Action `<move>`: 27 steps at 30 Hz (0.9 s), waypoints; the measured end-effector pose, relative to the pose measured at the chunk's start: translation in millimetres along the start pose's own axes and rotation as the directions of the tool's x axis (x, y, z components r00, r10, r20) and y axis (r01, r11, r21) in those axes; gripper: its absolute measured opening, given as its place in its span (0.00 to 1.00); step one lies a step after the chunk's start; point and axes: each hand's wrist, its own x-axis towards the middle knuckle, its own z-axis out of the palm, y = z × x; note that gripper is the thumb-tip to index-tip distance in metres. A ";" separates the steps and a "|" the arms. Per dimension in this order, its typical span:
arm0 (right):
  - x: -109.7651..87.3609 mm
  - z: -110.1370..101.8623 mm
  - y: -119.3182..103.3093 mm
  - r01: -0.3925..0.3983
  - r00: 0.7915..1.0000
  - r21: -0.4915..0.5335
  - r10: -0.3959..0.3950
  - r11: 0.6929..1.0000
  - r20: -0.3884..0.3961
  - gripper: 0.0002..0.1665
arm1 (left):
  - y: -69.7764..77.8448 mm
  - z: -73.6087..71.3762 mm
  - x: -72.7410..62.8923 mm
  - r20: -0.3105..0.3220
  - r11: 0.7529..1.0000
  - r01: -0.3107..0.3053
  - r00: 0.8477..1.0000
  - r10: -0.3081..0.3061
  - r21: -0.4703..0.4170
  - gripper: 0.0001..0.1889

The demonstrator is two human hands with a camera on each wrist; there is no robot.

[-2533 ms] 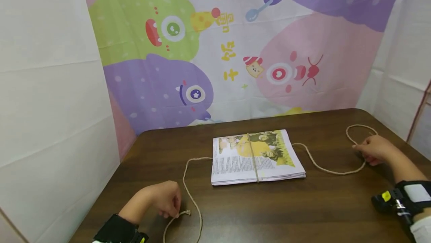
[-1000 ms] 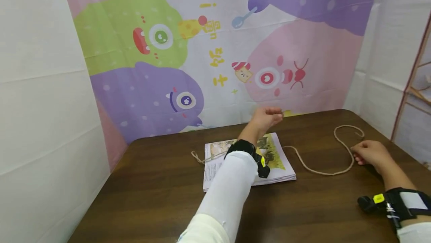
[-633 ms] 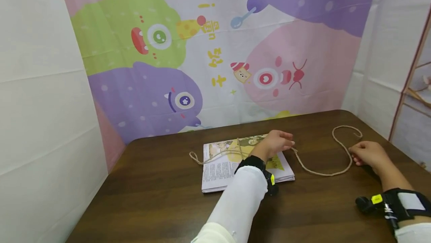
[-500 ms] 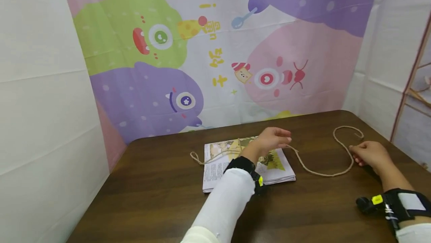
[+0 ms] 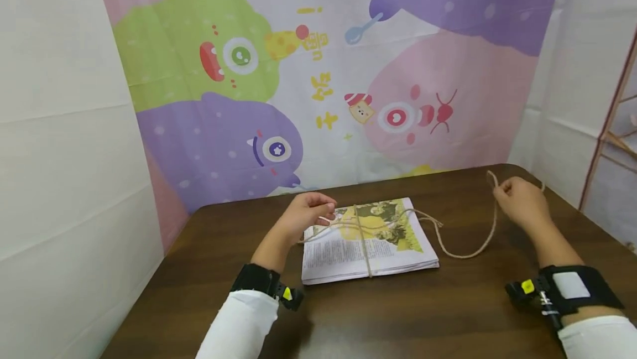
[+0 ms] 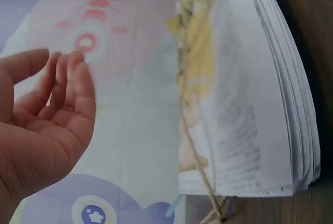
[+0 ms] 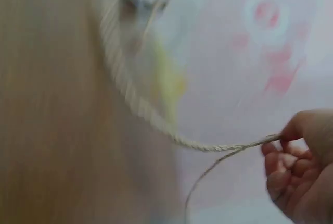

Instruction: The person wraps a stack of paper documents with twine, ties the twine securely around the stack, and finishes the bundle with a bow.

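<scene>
A stack of folded newspapers (image 5: 333, 260) lies on the table, with one strand of twine (image 5: 365, 254) running front to back over it. Another length of twine crosses the stack sideways, and its loose end rests near the right edge. Above the stack's left back corner is my left hand (image 5: 309, 212). In the left wrist view its fingers are loosely bent, with a gap to the thumb and nothing between them. On the right, my right hand (image 5: 522, 201) pinches the other twine tail (image 7: 203, 147) between thumb and fingers and holds it raised off the table.
The dark wooden table (image 5: 398, 320) ends at a cartoon-printed cloth (image 5: 328, 154) behind. White cloth (image 5: 64, 154) hangs at the left side, and more hangs at the right. Each wrist wears a black camera strap (image 5: 582, 290).
My left hand carried its twine end from the left across the stack, released it at the right, then drew back left. My right hand has lifted its twine up from the table.
</scene>
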 end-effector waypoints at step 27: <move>6.8 67.6 -164.4 0.481 0.855 0.226 -0.511 0.847 0.092 0.09 | 32.7 -2.9 -3.2 -0.380 0.782 -0.217 0.925 -0.027 -0.584 0.05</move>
